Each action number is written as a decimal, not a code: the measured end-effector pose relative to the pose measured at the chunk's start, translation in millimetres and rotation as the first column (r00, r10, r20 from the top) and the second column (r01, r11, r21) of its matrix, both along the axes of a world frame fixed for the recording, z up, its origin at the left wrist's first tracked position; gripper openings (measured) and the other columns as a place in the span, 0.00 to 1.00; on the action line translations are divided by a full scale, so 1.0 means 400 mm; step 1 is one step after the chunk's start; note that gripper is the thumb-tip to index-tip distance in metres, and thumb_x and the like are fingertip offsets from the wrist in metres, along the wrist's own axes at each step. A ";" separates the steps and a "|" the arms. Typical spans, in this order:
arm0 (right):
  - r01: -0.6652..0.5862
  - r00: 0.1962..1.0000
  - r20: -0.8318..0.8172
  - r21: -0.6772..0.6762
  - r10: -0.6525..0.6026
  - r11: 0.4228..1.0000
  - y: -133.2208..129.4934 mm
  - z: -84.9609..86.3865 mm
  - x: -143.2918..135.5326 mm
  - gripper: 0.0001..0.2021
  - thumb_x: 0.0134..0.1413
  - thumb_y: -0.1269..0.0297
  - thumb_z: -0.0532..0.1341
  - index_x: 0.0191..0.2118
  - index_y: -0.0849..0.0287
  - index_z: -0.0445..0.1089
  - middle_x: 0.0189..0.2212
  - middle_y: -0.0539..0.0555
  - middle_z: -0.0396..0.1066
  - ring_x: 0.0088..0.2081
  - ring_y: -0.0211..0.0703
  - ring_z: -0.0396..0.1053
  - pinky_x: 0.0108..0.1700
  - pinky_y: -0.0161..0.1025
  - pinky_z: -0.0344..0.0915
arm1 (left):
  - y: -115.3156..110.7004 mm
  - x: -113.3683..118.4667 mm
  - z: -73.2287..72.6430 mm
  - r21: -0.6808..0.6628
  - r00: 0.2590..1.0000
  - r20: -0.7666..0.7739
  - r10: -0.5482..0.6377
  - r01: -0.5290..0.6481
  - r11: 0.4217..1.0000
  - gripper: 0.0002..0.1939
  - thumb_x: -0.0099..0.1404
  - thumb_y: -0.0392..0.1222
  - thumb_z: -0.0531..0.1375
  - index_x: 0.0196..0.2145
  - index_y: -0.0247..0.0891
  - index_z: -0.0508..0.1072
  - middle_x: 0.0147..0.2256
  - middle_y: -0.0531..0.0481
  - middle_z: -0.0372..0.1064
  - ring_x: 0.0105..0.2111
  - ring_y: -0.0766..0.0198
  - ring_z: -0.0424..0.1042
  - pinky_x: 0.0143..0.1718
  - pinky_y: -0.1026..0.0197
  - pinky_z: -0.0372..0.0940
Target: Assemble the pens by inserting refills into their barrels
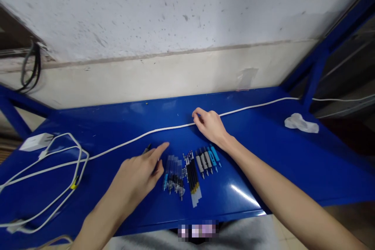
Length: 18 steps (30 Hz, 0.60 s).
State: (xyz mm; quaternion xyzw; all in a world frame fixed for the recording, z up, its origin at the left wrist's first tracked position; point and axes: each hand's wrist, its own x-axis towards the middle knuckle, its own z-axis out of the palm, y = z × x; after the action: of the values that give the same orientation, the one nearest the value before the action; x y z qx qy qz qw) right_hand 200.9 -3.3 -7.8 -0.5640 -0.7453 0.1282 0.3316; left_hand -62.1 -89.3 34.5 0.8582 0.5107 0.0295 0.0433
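My left hand [142, 170] is over the blue table, left of the pen parts, with index finger and thumb apart. Just beyond its knuckles shows the end of a dark pen-like thing [147, 148], mostly hidden. My right hand [211, 125] is by the white cable, fingers curled in; whatever they hold, if anything, is hidden. Between my arms lie clear pen barrels [175, 170], small springs or tips [185, 172], and black ink refills [192, 177] with pale ends. To their right are pen grip sections, grey [204, 162] and blue [215, 155].
A white cable [125, 141] crosses the blue table [252, 179]. Coiled cords [79, 152] and a white charger [36, 141] are at left. A crumpled white wrapper or tissue [301, 123] lies at right. Blue frame posts [315, 74] and a wall [175, 78] bound the table.
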 end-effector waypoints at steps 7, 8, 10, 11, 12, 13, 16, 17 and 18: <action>-0.011 1.000 0.003 -0.016 0.011 1.000 -0.004 0.006 0.003 0.11 0.66 0.66 0.55 0.39 0.56 0.75 0.18 0.46 0.62 0.21 0.38 0.59 0.31 0.37 0.50 | 0.168 0.108 0.059 0.459 0.941 0.336 0.033 -0.195 0.867 0.21 0.67 0.35 0.57 0.58 0.39 0.70 0.32 0.53 0.76 0.29 0.66 0.73 0.33 0.65 0.61; -0.022 1.000 0.007 -0.024 0.022 0.999 -0.005 0.007 0.004 0.10 0.65 0.67 0.55 0.40 0.56 0.75 0.18 0.46 0.62 0.21 0.38 0.59 0.31 0.37 0.49 | 0.187 0.116 0.050 0.532 0.939 0.344 -0.012 -0.185 0.827 0.21 0.67 0.33 0.57 0.57 0.38 0.71 0.34 0.51 0.76 0.31 0.65 0.73 0.35 0.63 0.62; -0.041 0.999 0.010 -0.038 0.041 0.998 -0.009 0.009 0.006 0.10 0.65 0.67 0.56 0.41 0.56 0.75 0.19 0.46 0.63 0.22 0.38 0.60 0.31 0.37 0.50 | 0.213 0.115 0.027 0.604 0.951 0.283 -0.126 -0.075 0.793 0.21 0.68 0.32 0.56 0.57 0.35 0.71 0.37 0.47 0.77 0.37 0.60 0.74 0.42 0.59 0.64; -0.049 0.999 0.007 -0.038 0.049 0.998 -0.010 0.011 0.007 0.10 0.65 0.67 0.56 0.42 0.56 0.75 0.19 0.46 0.63 0.22 0.38 0.60 0.31 0.37 0.51 | 0.220 0.107 0.016 0.609 0.954 0.242 -0.176 -0.009 0.793 0.21 0.68 0.31 0.55 0.58 0.35 0.71 0.37 0.46 0.77 0.39 0.58 0.73 0.43 0.57 0.64; -0.055 0.998 0.003 -0.033 0.055 0.998 -0.012 0.014 0.007 0.10 0.65 0.67 0.56 0.43 0.56 0.75 0.19 0.46 0.64 0.22 0.38 0.61 0.32 0.37 0.52 | 0.223 0.097 0.008 0.607 0.955 0.207 -0.213 0.045 0.794 0.21 0.69 0.31 0.55 0.58 0.35 0.70 0.38 0.45 0.77 0.41 0.57 0.72 0.44 0.55 0.64; -0.064 0.998 0.001 -0.024 0.065 0.998 -0.013 0.019 0.006 0.10 0.66 0.67 0.56 0.43 0.56 0.75 0.20 0.46 0.65 0.23 0.38 0.61 0.32 0.37 0.53 | 0.224 0.086 0.002 0.601 0.954 0.184 -0.237 0.082 0.795 0.21 0.70 0.31 0.54 0.59 0.35 0.70 0.39 0.44 0.77 0.42 0.56 0.72 0.45 0.54 0.63; -0.119 0.993 0.001 0.006 0.119 0.993 -0.022 0.048 0.001 0.09 0.66 0.68 0.56 0.44 0.56 0.75 0.26 0.49 0.70 0.27 0.40 0.65 0.34 0.37 0.57 | 0.219 0.060 -0.004 0.604 0.951 0.166 -0.261 0.111 0.789 0.22 0.72 0.31 0.53 0.62 0.35 0.68 0.40 0.45 0.76 0.45 0.55 0.69 0.45 0.53 0.62; -0.158 0.987 0.003 0.006 0.158 0.987 -0.030 0.063 -0.001 0.09 0.66 0.67 0.57 0.45 0.56 0.75 0.29 0.50 0.72 0.30 0.41 0.67 0.36 0.38 0.60 | 0.217 0.056 -0.004 0.605 0.949 0.165 -0.268 0.117 0.788 0.22 0.73 0.31 0.52 0.62 0.35 0.67 0.40 0.45 0.76 0.45 0.55 0.69 0.46 0.53 0.61; -0.206 0.979 0.004 -0.003 0.206 0.979 -0.042 0.079 -0.002 0.09 0.66 0.66 0.58 0.47 0.55 0.74 0.33 0.52 0.74 0.34 0.43 0.70 0.40 0.39 0.63 | 0.217 0.054 -0.004 0.601 0.947 0.162 -0.277 0.127 0.789 0.22 0.73 0.31 0.52 0.63 0.35 0.67 0.40 0.45 0.76 0.46 0.54 0.69 0.46 0.53 0.61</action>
State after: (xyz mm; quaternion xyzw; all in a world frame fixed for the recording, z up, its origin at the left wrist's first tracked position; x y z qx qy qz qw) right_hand 200.1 -20.1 23.8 -0.4844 -0.8003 0.1617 0.3143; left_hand -40.4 -2.6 32.8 0.8695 0.3722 0.2841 -0.1571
